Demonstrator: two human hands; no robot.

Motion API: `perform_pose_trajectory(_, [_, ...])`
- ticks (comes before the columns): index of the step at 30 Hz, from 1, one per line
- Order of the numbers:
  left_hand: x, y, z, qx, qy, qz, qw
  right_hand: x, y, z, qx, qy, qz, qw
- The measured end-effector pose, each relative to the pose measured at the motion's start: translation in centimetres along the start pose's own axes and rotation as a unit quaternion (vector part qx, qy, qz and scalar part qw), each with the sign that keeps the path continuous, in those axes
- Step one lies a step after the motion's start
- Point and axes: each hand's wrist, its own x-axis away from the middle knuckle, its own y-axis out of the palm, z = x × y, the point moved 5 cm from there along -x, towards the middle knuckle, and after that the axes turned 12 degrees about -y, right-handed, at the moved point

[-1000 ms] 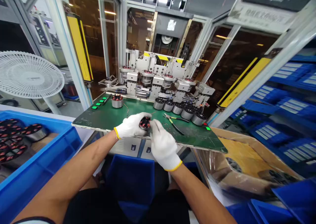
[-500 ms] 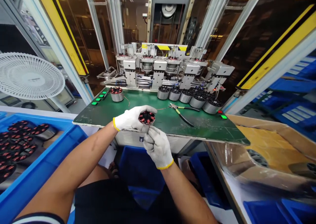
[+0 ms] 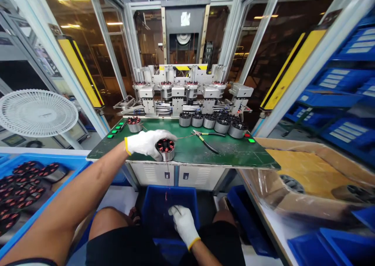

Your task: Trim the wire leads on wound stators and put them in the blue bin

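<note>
Wound stator [image 3: 166, 152] is being gripped between left hand [image 3: 145, 144] thumb and fingers; wire [image 3: 166, 196] is being dangled below them. Right hand [image 3: 184, 223] is being held lower, grip can't be told.

The wound stator [image 3: 168, 153] had a smooth, silvery metal shell, with dull black plastic and coppery wire inside. The left hand [image 3: 147, 143] and right hand [image 3: 184, 224] wore matt white knitted cloth. The table [image 3: 240, 153] had a smooth green top with a soft sheen, scuffed in places. The pliers [image 3: 208, 144] joined bare metal to rubbery-looking black handles. The bin [image 3: 73, 177] was glossy blue plastic, the carton [image 3: 310, 211] brown cardboard under crinkled clear film.
</note>
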Motion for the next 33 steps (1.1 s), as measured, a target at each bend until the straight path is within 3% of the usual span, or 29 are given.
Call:
perform_pose_trajectory(2, [0.8, -2.3, 1.8, -0.110, -0.044, 0.062, 0.991, 0.7, -1.4, 1.0, 0.020, 0.006, 0.005, 1.000])
perform_pose_trajectory(4, [1.4, -3.4, 3.4, -0.192, -0.144, 0.130, 0.962, 0.7, -2.4, 1.0, 0.045, 0.000, 0.011, 0.999])
perform_pose_trajectory(7, [1.5, -1.6, 5.0, -0.261, -0.268, 0.139, 0.917, 0.2, -3.0, -1.1, 0.115, -0.060, 0.005, 0.991])
perform_pose_trajectory(9, [1.1, 0.0, 5.0, -0.272, -0.292, 0.128, 0.908, 0.0, -3.0, -3.6, 0.163, -0.123, -0.007, 0.979])
perform_pose_trajectory(12, [0.5, 0.9, 3.4, -0.247, -0.204, 0.090, 0.943, 0.2, -4.2, -8.1, 0.194, -0.214, 0.000, 0.957])
perform_pose_trajectory(14, [0.6, 0.7, 2.2, -0.202, -0.096, 0.032, 0.974, 0.6, -6.2, -11.6, 0.197, -0.255, 0.047, 0.945])
perform_pose_trajectory(16, [0.8, 0.2, 1.3, -0.154, -0.030, -0.003, 0.988, 0.9, -8.6, -15.2, 0.180, -0.280, 0.114, 0.936])
perform_pose_trajectory(19, [0.7, 0.0, 0.2, -0.109, -0.058, 0.032, 0.992, 0.8, -10.2, -21.0, 0.157, -0.330, 0.155, 0.918])
perform_pose_trajectory(22, [0.3, 0.6, -0.1, -0.078, -0.109, 0.074, 0.988, -1.0, -8.0, -25.9, 0.213, -0.385, 0.076, 0.895])
perform_pose_trajectory(24, [0.2, 1.1, 0.1, -0.064, -0.106, 0.077, 0.989, -3.0, -5.9, -27.4, 0.294, -0.379, 0.024, 0.877])
perform_pose_trajectory(28, [0.7, 1.0, 0.5, -0.048, -0.069, 0.078, 0.993, -6.0, -3.2, -27.3, 0.428, -0.308, 0.003, 0.850])
perform_pose_trajectory(33, [1.1, 0.9, -0.5, -0.043, -0.119, 0.085, 0.988, -5.7, -1.9, -26.2, 0.507, -0.299, 0.056, 0.807])
